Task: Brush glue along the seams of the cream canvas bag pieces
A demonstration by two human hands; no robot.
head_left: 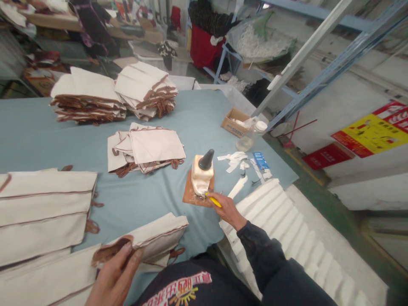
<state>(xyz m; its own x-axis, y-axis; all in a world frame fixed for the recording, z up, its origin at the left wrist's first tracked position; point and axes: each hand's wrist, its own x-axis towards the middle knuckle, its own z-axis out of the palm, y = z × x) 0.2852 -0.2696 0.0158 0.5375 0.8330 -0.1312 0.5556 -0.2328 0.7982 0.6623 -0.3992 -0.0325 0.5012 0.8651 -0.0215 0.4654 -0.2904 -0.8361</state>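
From afar, I watched the left hand (116,267) pinch a folded, brown-trimmed cream cloth (161,239); the right hand (229,210) gripped a slim yellow-handled tool (215,201) beside a cream, black-coned container (202,175) just beyond it.

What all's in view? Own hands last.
folded cloth: many, cream/brown, on table
table: one, blue-grey, centre
cone-topped item: one, white/black, on board
board: one, brown, mid-table
tool: one, yellow, right hand
carton: one, brown, far right
jar: one, clear, beside carton
scraps: several, white, near jar
card: one, blue, by scraps
strips: many, white, right side
tub: one, red, background
shelving: one, blue, background right
co-worker: one, dark clothing, background left
other background items: too blurred to count
left hand: one, bare, gripping cloth
right hand: one, dark sleeve, holding tool
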